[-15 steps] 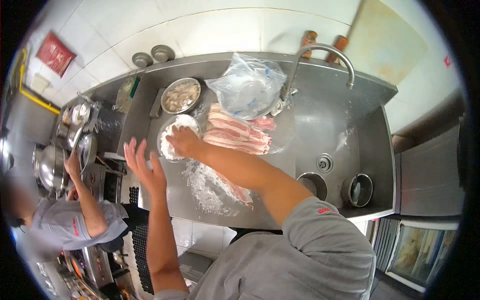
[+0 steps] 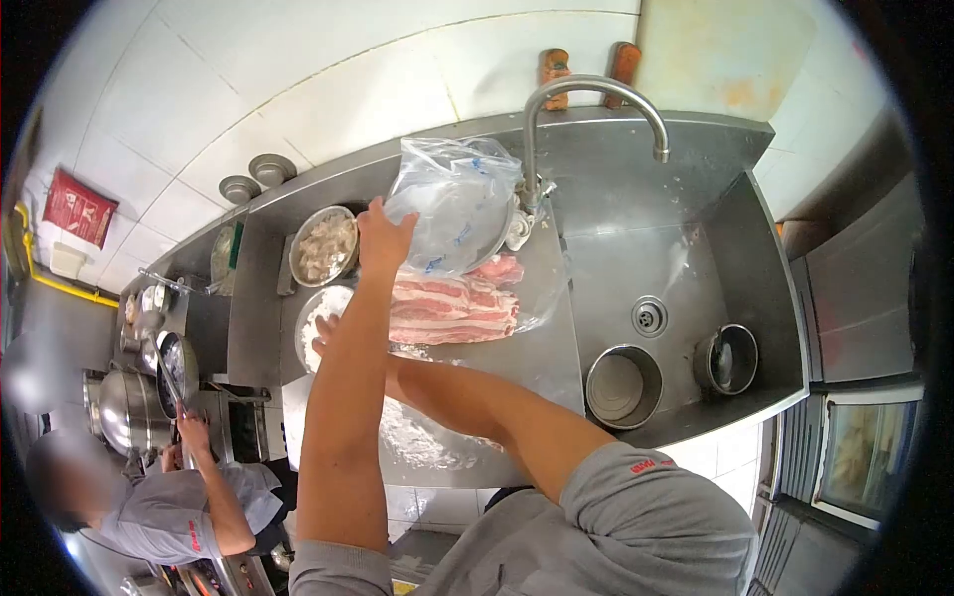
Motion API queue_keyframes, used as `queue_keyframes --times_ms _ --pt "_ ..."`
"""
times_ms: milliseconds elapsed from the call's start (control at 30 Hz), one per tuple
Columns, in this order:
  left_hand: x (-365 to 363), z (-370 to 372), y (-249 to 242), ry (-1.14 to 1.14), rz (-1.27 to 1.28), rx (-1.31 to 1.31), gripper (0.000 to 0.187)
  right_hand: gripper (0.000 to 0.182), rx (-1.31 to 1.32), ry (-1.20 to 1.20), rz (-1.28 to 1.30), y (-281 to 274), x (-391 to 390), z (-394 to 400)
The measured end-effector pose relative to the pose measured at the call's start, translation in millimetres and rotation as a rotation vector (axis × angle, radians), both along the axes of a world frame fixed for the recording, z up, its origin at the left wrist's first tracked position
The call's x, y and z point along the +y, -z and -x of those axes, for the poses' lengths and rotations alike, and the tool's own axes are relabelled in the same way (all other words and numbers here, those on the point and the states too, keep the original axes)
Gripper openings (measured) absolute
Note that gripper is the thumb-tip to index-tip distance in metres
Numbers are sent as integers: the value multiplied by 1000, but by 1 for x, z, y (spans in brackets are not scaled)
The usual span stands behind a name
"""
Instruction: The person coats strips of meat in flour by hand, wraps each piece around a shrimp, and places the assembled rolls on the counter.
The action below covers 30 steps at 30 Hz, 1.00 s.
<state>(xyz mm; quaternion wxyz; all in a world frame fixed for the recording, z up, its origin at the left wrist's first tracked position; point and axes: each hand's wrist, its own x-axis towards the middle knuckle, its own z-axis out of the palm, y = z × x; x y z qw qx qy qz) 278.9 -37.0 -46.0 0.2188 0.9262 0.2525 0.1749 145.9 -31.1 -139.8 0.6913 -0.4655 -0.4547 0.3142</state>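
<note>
My left hand reaches over the counter with fingers apart, right at the left edge of a clear plastic bag draped over a large round bowl. Partly hidden behind my left forearm, my right hand has its visible fingers stretched out at the white powder in a metal bowl. Pale cut pieces fill a second metal bowl beside it. Long streaky slices of raw pork belly lie right of my forearm. White powder is scattered over the counter's front, partly covered by my right arm.
A curved faucet rises at the back beside the steel sink. Two metal pots, one with a second to its right, stand in the sink. At left, a co-worker in grey handles a pan.
My left hand has moved from above the counter's left front to the bag's edge, crossing over my right arm. My right hand stays at the powder bowl. The view has shifted.
</note>
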Motion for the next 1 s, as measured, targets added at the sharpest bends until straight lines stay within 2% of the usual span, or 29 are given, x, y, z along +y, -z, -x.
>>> queue_keyframes --times_ms 100,200,300,400,500,700,833,900,967,1000 --pt "0 -10 14 -108 -124 -12 78 41 20 4 -12 -2 -2 -4" --pt "3 -12 11 -132 16 -2 74 39 41 13 -25 -3 -2 -6" --pt "34 -16 26 -14 47 109 55 37 58 17 -40 -5 0 -4" --pt "34 -6 21 -35 -18 86 37 35 68 23 -46 -6 0 -2" --pt "33 5 12 13 -280 51 31 34 78 28 -55 -7 1 0" --pt "33 17 -9 -12 -198 158 29 30 132 36 -111 -4 9 5" --pt "16 24 -24 -43 -113 108 31 26 357 -87 -91 -6 12 3" --pt "22 23 -21 -5 -64 119 33 26 -159 208 134 -32 -10 -2" --pt "28 19 -24 24 -44 95 35 26 277 61 6 -31 -7 -2" --pt "30 16 -25 38 -35 84 35 25 297 58 7 -36 -10 -3"
